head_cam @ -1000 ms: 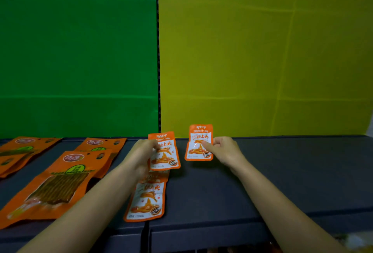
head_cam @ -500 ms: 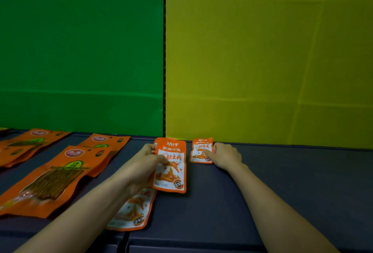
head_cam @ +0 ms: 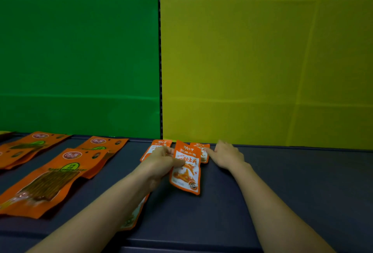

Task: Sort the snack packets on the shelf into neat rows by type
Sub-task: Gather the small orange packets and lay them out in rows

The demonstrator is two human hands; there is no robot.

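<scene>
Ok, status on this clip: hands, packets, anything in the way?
Left hand pinching small orange packet. Right hand flat, fingertips on rear packet by yellow backdrop. Another small packet under left forearm.

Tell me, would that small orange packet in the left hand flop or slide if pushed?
Probably light: the left hand lifts the small orange packet by pinching one edge. It looks fairly flat, so likely bendy rather than limp. Its glossy film would probably slide easily on the dark shelf.
</scene>
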